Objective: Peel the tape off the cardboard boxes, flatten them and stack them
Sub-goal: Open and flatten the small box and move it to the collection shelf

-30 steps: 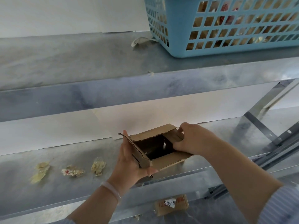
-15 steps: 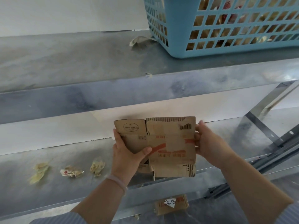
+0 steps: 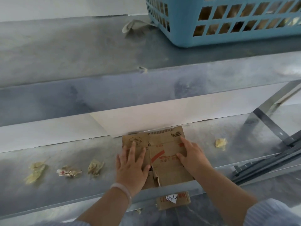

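A flattened brown cardboard box [image 3: 164, 147] with red print and a barcode lies flat on the lower metal shelf [image 3: 65, 190]. My left hand [image 3: 132, 167] presses on its left half with spread, straight fingers. My right hand [image 3: 192, 155] presses on its right half, fingers also flat. Several crumpled wads of peeled tape lie on the shelf: three to the left [image 3: 35, 170], [image 3: 69, 171], [image 3: 95, 166] and one to the right [image 3: 220, 143].
A blue plastic basket [image 3: 184, 30] holding cardboard stands on the upper shelf [image 3: 73, 51], with a tape scrap [image 3: 135, 25] beside it. Another flattened box with a white label [image 3: 172, 199] lies below the lower shelf. Metal braces [image 3: 268, 154] run at the right.
The open box was collapsed flat, held upright between both hands, then laid down on the lower shelf. Both hands moved from gripping its edges to pressing on top of it.
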A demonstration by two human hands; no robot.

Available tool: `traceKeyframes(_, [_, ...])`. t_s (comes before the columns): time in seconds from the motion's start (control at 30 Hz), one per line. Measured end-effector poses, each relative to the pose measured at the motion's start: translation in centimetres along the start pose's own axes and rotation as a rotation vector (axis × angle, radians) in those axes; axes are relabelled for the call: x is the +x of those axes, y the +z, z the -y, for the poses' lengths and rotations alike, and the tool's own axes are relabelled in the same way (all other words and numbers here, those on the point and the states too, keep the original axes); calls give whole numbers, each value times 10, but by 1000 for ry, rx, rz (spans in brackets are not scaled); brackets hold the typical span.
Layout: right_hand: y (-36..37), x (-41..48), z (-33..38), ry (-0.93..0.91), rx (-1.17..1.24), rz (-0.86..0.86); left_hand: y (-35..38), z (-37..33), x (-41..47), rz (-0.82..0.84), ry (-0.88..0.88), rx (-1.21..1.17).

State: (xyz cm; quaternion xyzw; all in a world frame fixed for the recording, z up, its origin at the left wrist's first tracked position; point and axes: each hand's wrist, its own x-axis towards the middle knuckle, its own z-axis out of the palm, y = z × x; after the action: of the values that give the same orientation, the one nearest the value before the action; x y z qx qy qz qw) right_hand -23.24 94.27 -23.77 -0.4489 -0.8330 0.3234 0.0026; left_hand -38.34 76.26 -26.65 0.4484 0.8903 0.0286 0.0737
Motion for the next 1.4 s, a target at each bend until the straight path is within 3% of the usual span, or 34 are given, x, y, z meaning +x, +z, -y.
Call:
traceKeyframes(0.13, [6,6,-4,-102,-171,-33,5,-5,6,6,166,70])
traceKeyframes(0.27, [11,8,-3,-244,-284,-90,2,-6,13,2,172,75])
traceKeyframes(0.43, [26,11,1,-468,-539,-1,6,-8,19,6,182,107])
traceKeyframes(0.9, [38,21,-12,-425,-569,-30,17,-6,23,-23,112,103])
traceKeyframes(1.1, [28,27,-12,-437,-536,98,15,-7,22,-37,78,85])
traceKeyframes(1.27, [12,30,-18,-432,-513,203,9,2,3,-36,-16,54])
traceKeyframes(1.4, [0,14,-39,-269,-468,79,1,12,-21,0,-213,47])
